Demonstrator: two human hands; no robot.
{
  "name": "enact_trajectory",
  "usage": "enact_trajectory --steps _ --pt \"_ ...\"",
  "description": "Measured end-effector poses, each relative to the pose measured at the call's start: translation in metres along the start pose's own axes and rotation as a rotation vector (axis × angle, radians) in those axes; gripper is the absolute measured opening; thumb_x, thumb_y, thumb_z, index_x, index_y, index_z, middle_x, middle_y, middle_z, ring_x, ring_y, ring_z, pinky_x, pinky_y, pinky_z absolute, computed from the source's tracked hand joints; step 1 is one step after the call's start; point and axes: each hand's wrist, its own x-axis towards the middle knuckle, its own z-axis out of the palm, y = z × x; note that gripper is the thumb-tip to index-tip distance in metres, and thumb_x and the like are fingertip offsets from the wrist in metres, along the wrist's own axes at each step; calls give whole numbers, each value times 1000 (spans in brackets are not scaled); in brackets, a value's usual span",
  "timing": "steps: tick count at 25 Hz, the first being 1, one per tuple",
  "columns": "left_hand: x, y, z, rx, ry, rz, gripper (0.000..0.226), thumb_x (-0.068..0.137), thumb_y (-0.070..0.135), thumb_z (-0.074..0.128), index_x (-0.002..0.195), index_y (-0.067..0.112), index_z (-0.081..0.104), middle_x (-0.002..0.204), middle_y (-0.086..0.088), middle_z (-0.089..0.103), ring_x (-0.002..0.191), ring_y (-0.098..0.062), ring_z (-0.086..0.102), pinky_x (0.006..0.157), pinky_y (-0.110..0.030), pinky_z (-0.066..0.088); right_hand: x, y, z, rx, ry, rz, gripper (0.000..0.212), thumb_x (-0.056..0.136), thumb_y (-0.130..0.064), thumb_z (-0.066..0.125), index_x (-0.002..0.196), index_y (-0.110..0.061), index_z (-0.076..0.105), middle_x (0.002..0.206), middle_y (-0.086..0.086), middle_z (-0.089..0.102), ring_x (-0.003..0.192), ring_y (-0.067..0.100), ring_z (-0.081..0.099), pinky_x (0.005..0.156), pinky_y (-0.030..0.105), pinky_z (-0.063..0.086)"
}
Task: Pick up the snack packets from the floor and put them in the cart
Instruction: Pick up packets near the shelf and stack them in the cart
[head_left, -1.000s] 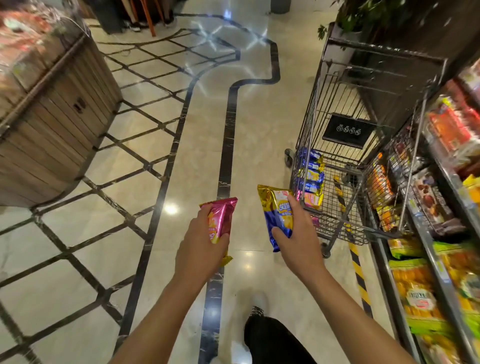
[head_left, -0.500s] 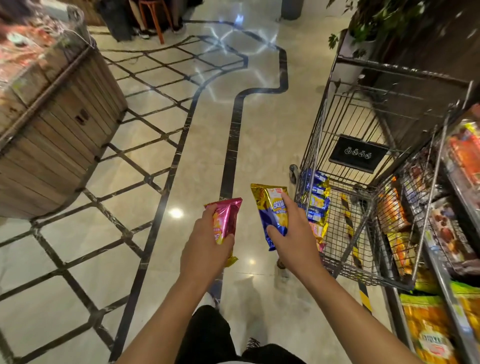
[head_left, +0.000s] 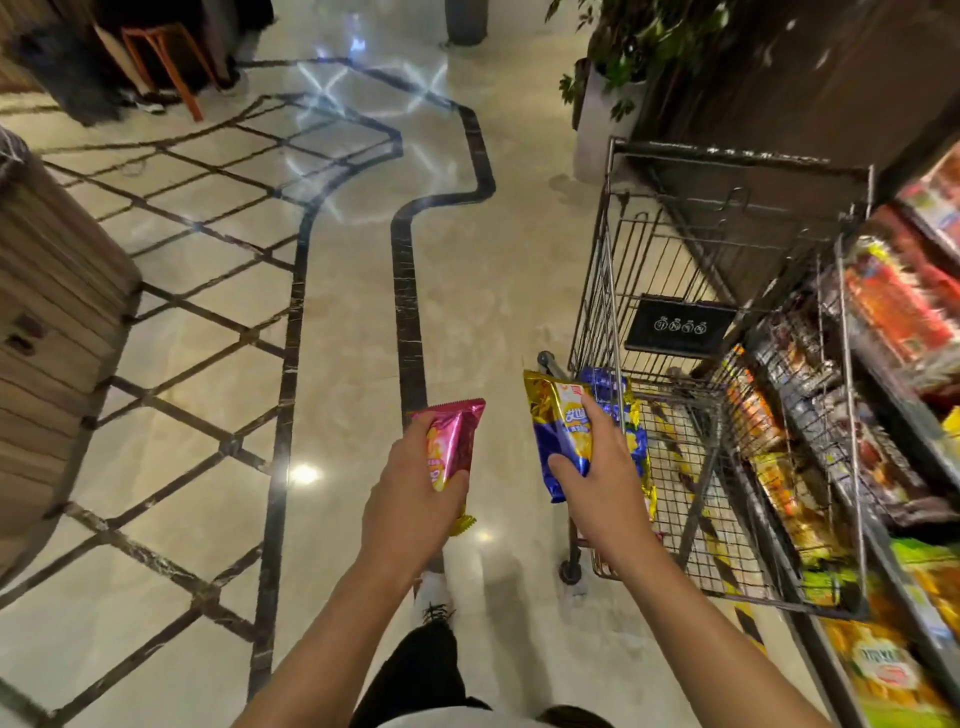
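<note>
My left hand (head_left: 410, 499) grips a pink snack packet (head_left: 452, 441) held upright in front of me. In my right hand (head_left: 602, 488) is a blue and gold snack packet (head_left: 558, 421), gripped just left of the cart's near side. The wire shopping cart (head_left: 613, 218) stands on the right, and blue and yellow packets (head_left: 631, 431) lie in its basket behind my right hand. Both packets are in the air, outside the cart.
Store shelves (head_left: 883, 395) full of snack packs crowd the cart's right side. A wooden display counter (head_left: 47, 322) stands at the left. A potted plant (head_left: 613, 78) and an orange stool (head_left: 166, 57) are far ahead. Polished floor (head_left: 337, 322) stretches between.
I have stepped closer to the cart, which now looms larger at the right. Both hands still hold their packets, the right one nearer the cart's side.
</note>
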Motion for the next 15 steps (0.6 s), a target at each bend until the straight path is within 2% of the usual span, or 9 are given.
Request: enact_trajectory --steps 2,5,7,9,12,15 --pt "32 -3 -13 17 -53 44 74 88 36 70 146 44 25 134 10 50 101 -5 51 77 -20 44 20 -10 13 37 73 40 75 92 -16 64 153 -36 25 142 -9 41 122 6 43 81 11 39" --pt "79 -2 -28 30 -110 120 72 87 36 68 144 45 26 129 8 52 99 -11 56 80 -31 54 47 -23 23 56 167 74 76 91 -17 66 150 -41 26 142 -6 43 123 16 49 90 34 54" --pt "104 2 -29 35 -136 146 73 86 36 68 144 45 26 128 7 52 101 -13 58 83 -37 57 64 -27 20 35 210 103 77 90 -17 66 150 -44 25 142 -7 42 123 16 48 94 43 53" --pt "125 9 -26 43 -155 163 74 85 38 68 145 44 26 127 8 52 101 -14 58 83 -37 57 79 -28 16 22 242 107 77 90 -16 66 150 -43 26 140 -6 44 120 15 49 90 35 52" --pt "158 20 -13 48 -190 199 75 86 40 69 146 43 25 127 8 52 100 -12 57 81 -33 57 101 -25 11 -5 275 150 77 90 -16 66 151 -42 25 135 -6 45 110 12 52 71 12 42" --pt "190 36 1 53 -216 219 76 86 41 70 146 46 24 129 9 51 101 -11 56 83 -35 58 126 -20 5 -26 288 171 77 91 -16 66 152 -38 26 136 -5 44 110 10 50 63 6 39"
